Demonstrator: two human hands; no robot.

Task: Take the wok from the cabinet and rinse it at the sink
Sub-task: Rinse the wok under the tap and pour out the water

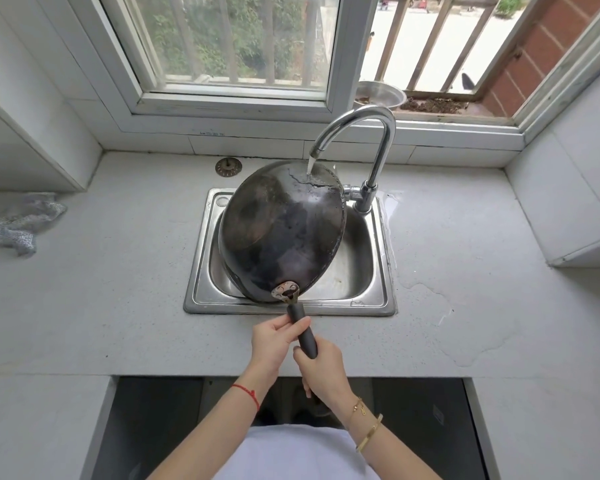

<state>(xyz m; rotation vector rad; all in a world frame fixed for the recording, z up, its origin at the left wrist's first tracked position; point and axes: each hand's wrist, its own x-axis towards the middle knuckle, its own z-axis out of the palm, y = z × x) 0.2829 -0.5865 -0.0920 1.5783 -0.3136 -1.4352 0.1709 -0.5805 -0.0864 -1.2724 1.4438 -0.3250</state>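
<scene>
A dark, worn wok (281,230) is turned over above the steel sink (378,299), its blackened underside facing me and tilted to the left. Water runs from the curved chrome faucet (371,133) onto the wok's far rim. The wok's black handle (303,332) points toward me over the sink's front edge. My left hand (274,341) grips the handle near the wok. My right hand (322,368) grips the handle's near end from the right. The wok's inside is hidden.
A grey mesh cloth (18,223) lies at the counter's far left. A round sink strainer (228,167) sits on the counter behind the sink. Water is pooled on the counter (464,327) to the sink's right. A metal bowl (381,95) stands on the window ledge.
</scene>
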